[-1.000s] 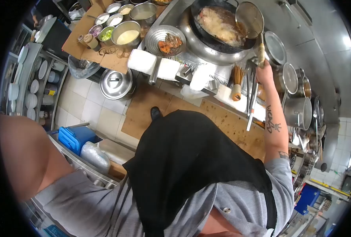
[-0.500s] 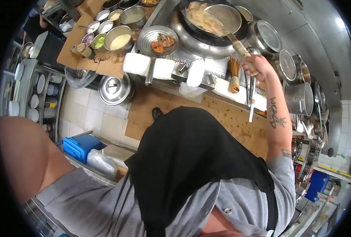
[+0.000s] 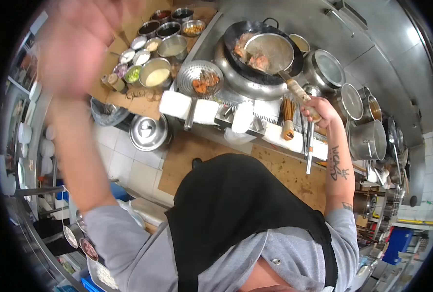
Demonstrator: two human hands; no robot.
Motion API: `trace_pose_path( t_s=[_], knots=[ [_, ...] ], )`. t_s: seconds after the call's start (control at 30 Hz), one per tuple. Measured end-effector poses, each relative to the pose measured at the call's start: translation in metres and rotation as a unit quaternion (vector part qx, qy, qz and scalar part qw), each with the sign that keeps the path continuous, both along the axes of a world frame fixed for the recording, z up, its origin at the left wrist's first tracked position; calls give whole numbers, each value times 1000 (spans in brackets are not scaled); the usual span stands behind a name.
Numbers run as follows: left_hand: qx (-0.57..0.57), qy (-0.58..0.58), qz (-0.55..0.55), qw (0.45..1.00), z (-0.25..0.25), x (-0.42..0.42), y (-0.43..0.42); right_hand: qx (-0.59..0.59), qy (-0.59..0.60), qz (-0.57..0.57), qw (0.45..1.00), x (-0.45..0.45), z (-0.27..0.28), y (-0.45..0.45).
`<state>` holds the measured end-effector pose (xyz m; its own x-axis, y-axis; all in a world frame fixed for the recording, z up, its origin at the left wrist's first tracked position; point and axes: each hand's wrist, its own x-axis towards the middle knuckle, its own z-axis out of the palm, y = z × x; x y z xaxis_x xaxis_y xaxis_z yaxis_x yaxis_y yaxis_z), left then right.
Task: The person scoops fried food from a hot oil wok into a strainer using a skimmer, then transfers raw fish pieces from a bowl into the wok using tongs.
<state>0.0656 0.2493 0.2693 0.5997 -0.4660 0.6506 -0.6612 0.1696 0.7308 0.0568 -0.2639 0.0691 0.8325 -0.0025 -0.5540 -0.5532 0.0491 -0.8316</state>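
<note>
In the head view my right hand (image 3: 321, 111) is closed round the wrapped handle of a round strainer (image 3: 275, 51). The strainer lies over the black wok (image 3: 232, 36), with browned pieces of food (image 3: 259, 62) seen at its mesh and beside it. My left hand (image 3: 75, 48) is raised at the upper left, large and smeared by motion, so its fingers cannot be made out. Below the wok, a perforated ladle (image 3: 184, 78) holds orange and brown pieces, its handle pointing toward me.
Metal bowls of ingredients (image 3: 171, 47) stand on cardboard at the upper left. A lidded pot (image 3: 149, 132) is on the floor. A bamboo brush (image 3: 288, 119) and white cloths (image 3: 175, 104) line the stove edge. Pots (image 3: 367, 141) stand at the right.
My left hand has come up into view at the upper left. My right hand has swung the strainer from the wok's right side to over its middle, and the bubbling in the wok is less visible.
</note>
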Motion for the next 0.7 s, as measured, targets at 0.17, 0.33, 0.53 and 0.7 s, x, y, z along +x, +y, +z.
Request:
trace_pose_path(
  t_s=[0.17,0.33,0.53,0.7],
  knots=[
    [222,529,295,764,-378,76,18,18,-1,-36,999,-9,7,3],
    [-103,799,15,592,-493,76,-48,101,20,-53,993,-2,14,11],
    [-93,742,111,655,-412,37,-106,82,0,-58,995,-12,9,3],
    [-141,748,93,642,-366,2,-135,162,5,-56,985,-23,8,23]
  ],
)
